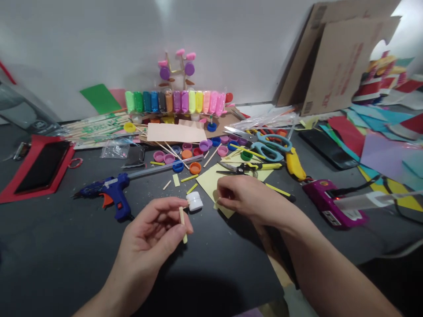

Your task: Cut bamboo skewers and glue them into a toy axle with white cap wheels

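Note:
Between thumb and fingers, my left hand pinches a short wooden stick with a pale yellow lower end. Just beyond its fingertips is a small white plastic piece, shaped like stacked caps; whether the hand touches it I cannot tell. My right hand is over the pale yellow paper, fingers curled together, and anything inside them is hidden. Right behind its knuckles lie yellow-and-black pliers. Short yellow strips and a cut stick piece lie beyond my left hand.
A blue glue gun lies to the left, its clear stick pointing right. Coloured bottle caps, blue scissors and a yellow cutter lie behind. At right sits a purple power adapter with cables. Clay packs line the back.

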Action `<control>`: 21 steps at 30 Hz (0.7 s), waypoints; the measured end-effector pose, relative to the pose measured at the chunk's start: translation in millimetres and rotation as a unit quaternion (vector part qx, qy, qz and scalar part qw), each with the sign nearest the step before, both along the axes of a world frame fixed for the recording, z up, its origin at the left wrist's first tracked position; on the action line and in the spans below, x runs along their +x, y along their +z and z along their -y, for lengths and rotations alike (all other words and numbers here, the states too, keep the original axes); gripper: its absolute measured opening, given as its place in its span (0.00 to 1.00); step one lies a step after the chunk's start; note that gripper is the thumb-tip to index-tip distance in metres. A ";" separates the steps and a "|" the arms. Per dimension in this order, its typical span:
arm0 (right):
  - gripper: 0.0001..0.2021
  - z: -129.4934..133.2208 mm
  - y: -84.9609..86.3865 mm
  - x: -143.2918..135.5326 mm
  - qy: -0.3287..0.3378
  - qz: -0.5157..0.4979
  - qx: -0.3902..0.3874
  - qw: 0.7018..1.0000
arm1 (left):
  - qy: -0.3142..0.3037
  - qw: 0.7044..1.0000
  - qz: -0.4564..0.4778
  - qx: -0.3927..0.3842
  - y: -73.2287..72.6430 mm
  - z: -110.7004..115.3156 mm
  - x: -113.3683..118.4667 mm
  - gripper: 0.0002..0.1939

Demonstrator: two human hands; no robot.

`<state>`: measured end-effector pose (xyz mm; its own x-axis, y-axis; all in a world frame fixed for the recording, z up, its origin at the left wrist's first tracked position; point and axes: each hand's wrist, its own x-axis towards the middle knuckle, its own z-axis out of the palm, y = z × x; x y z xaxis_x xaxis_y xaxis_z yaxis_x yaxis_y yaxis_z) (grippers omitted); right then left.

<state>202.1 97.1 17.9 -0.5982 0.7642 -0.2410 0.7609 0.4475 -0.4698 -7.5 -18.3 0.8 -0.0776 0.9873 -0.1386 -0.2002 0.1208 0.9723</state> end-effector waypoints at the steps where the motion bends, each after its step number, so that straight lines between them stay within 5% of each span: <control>1: 0.05 1.0 2.4 -0.1 -0.007 -0.042 -0.017 0.999 | -0.004 1.000 0.005 -0.010 1.2 0.6 0.3 0.10; 3: 0.04 5.6 7.4 -2.0 -0.037 -0.180 -0.085 0.979 | -0.022 0.999 0.018 -0.035 3.4 1.1 0.2 0.10; 7: 0.04 20.9 12.2 -12.3 -0.083 -0.411 -0.267 0.868 | -0.060 0.995 0.034 -0.066 4.4 -0.4 -1.5 0.08; 15: 0.08 37.5 7.3 -27.1 -0.092 -0.493 -0.404 0.765 | -0.066 0.990 0.075 -0.099 -0.2 0.0 1.0 0.04; 21: 0.16 47.6 9.1 -38.0 -0.147 -0.529 -0.410 0.729 | -0.030 0.992 0.089 -0.087 3.9 -1.8 4.5 0.08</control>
